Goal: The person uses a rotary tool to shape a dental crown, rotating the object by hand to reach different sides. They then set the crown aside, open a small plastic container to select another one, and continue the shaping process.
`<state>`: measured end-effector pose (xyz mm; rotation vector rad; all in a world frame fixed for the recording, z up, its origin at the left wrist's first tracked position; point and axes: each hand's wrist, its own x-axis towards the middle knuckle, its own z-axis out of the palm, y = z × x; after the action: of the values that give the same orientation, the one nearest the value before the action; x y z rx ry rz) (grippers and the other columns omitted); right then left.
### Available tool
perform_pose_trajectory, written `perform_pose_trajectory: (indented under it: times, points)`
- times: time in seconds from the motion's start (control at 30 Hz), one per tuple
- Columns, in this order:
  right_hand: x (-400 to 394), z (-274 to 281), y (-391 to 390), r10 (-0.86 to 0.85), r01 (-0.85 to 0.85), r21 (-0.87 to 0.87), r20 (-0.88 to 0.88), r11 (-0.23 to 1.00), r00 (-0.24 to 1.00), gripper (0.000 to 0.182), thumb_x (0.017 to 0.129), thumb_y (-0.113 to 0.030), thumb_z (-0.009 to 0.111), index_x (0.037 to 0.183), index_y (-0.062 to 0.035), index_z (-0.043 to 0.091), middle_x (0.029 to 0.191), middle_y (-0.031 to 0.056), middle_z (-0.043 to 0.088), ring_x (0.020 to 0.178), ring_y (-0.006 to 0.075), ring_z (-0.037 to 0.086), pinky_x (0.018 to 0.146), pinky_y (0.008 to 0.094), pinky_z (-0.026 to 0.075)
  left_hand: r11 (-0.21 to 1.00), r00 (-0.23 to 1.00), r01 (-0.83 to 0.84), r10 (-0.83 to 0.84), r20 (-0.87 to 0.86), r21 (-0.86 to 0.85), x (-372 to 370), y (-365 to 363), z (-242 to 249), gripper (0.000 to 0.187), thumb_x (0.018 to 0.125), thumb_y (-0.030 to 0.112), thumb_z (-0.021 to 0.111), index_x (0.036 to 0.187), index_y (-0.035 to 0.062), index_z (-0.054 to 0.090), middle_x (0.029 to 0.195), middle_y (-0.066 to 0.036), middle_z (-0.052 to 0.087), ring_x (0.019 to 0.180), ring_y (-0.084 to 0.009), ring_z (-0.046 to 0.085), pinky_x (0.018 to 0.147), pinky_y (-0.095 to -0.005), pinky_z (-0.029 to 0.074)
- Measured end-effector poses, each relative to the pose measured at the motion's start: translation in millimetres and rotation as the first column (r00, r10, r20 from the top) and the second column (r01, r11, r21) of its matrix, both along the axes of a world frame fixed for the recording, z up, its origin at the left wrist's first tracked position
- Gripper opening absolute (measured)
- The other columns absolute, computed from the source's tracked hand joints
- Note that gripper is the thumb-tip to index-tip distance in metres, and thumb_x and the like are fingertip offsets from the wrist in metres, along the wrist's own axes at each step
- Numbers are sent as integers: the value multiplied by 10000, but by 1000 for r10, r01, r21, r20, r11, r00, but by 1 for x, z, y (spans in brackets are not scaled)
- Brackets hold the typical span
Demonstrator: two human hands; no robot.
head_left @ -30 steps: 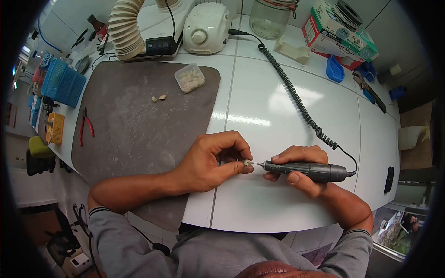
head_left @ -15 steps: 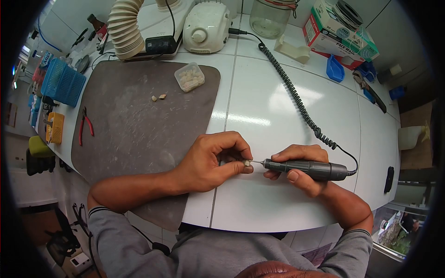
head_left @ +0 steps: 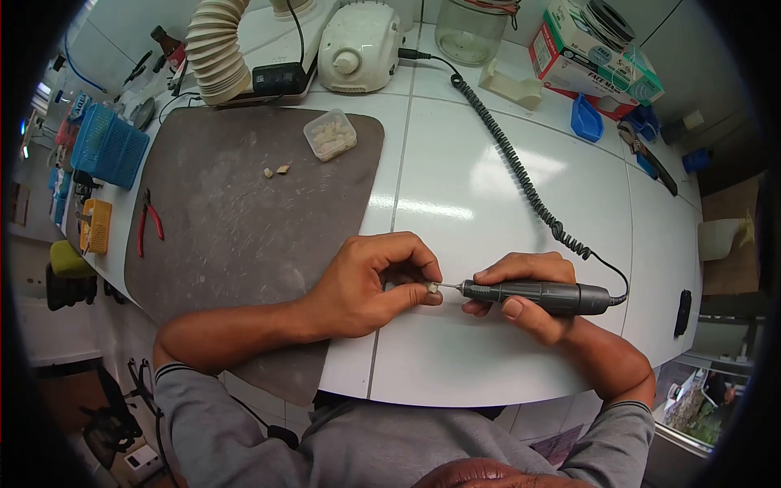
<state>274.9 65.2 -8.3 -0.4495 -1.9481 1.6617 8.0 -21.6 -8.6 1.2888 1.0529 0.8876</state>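
Between the thumb and fingertips of my left hand (head_left: pixel 370 281) is a small whitish piece (head_left: pixel 432 287), shaped like a little tooth or stone. My right hand (head_left: pixel 529 289) is wrapped round a dark grey rotary handpiece (head_left: pixel 553 298), held level and pointing left. Its thin metal bit (head_left: pixel 449 285) reaches to the whitish piece. A coiled black cord (head_left: pixel 521 167) runs from the handpiece's rear end up to the white control box (head_left: pixel 359 49). Both hands are over the white tiled table, close to its front edge.
A brown mat (head_left: pixel 252 211) carries a clear tub of whitish pieces (head_left: pixel 331 136), two loose bits and red-handled pliers (head_left: pixel 149 222). Behind stand a ribbed hose (head_left: pixel 216 53) and a glass jar (head_left: pixel 472 32). Blue trays (head_left: pixel 586 119) and boxes (head_left: pixel 598 61) are at the back right.
The small piece is turned slightly in my left fingertips, against the bit. The whole view has shifted a few pixels; both hands stay in nearly the same place.
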Motion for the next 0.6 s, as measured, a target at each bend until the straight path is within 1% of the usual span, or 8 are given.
perform_pose_trajectory:
  times: [0.17,0.37,0.47,0.57,0.6]
  points:
    - [0,0,-1,-10,10,-22,-6,1000,1000,335,920,-172,652,1138,75,709,939,183,795,846,254,805,773,321,644,1000,1000,-4,4,9,-16,0,-1,0,133,941,-68,710,1059,-28,664,1021,-90,709,984,-148,730,868,-280,599]
    - [0,0,0,-9,9,8,-7,1000,1000,335,918,-171,654,1136,77,708,941,185,793,842,255,804,768,322,644,1000,1000,4,-4,3,-1,1,0,2,131,939,-75,706,1053,-30,659,1019,-94,704,990,-150,729,872,-283,603]
    - [2,-1,2,20,-20,33,3,999,1000,334,920,-155,647,1138,92,702,953,204,785,838,269,803,766,330,647,997,1000,-31,31,-1,68,3,0,-4,135,912,-16,748,1021,-36,672,957,-100,741,902,-150,742,811,-281,600]
    - [2,1,1,-7,6,-19,-44,1000,999,339,933,-142,633,1156,108,687,975,223,775,859,284,800,782,344,650,994,996,-91,90,30,57,4,1,-6,156,906,9,773,1025,-23,678,939,-82,729,892,-150,737,782,-271,597]
    - [3,4,2,-31,27,-58,-69,998,997,345,939,-142,628,1164,113,682,983,229,771,872,287,799,789,349,650,988,996,-91,92,0,127,4,3,-3,160,906,22,781,1027,-16,683,938,-78,723,877,-145,731,759,-270,594]
